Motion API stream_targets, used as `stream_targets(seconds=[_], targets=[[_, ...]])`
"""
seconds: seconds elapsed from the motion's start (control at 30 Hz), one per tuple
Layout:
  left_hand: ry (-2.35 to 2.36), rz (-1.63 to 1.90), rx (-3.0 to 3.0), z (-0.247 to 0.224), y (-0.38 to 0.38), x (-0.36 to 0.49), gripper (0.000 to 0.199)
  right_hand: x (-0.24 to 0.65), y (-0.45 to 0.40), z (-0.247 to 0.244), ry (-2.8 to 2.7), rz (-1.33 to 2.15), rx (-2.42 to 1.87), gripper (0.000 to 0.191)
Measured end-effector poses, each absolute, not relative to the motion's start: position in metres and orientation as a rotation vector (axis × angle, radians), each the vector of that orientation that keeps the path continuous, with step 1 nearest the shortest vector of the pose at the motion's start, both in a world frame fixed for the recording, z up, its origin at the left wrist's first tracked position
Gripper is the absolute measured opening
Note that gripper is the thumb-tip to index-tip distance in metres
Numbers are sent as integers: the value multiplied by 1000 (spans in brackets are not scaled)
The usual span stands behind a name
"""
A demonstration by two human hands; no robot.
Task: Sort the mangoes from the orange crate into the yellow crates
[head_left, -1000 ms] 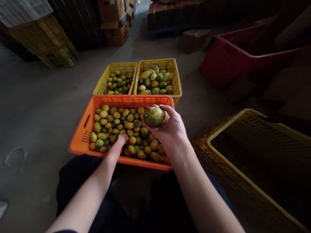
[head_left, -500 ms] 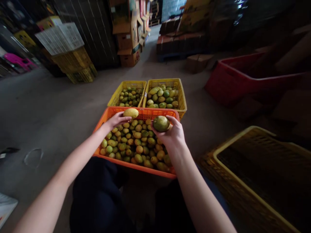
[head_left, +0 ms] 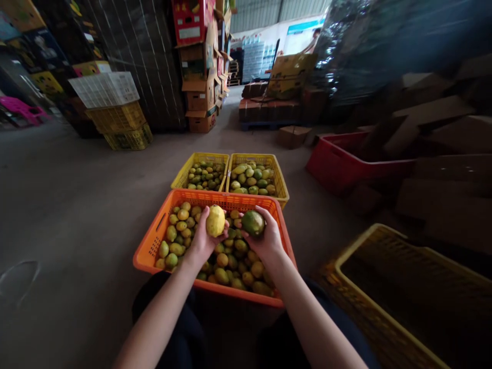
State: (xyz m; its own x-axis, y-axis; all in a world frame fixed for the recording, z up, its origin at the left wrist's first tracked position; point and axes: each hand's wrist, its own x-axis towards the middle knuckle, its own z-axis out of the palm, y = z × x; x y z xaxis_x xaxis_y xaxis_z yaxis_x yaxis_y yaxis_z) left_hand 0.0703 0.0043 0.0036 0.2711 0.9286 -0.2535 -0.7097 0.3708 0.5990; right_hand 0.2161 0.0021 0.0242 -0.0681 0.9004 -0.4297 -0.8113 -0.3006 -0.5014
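Left hand point(head_left: 201, 243), cupping a yellow fruit point(head_left: 216, 221), has drawn nearer the right hand point(head_left: 271, 239).

A narrow gap parts the hands point(head_left: 203, 242); the orange crate's walls point(head_left: 145, 260) hem the fruit point(head_left: 222, 260).

Orange crate point(head_left: 148, 251) partly hidden behind both forearms point(head_left: 163, 310); large yellow crate point(head_left: 417, 292) (lower right) cut off.

Up out of the orange crate point(head_left: 148, 253), the left hand point(head_left: 200, 240) now swings its yellow fruit point(head_left: 216, 221) upright, close beside the right hand point(head_left: 269, 238) with its green fruit point(head_left: 252, 223)
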Motion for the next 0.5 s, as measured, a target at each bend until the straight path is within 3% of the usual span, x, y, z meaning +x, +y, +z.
stream_targets(seconds=[0.1,0.2,0.5], targets=[[606,1240,186,-5,12,77,32,211,5,26,-217,1622,-861,8],[526,1307,48,-9,19,82,24,209,9,25,-297,1614,-870,14],[464,1385,283,2,27,78,16,211,10,22,-315,1735,-781,27]])
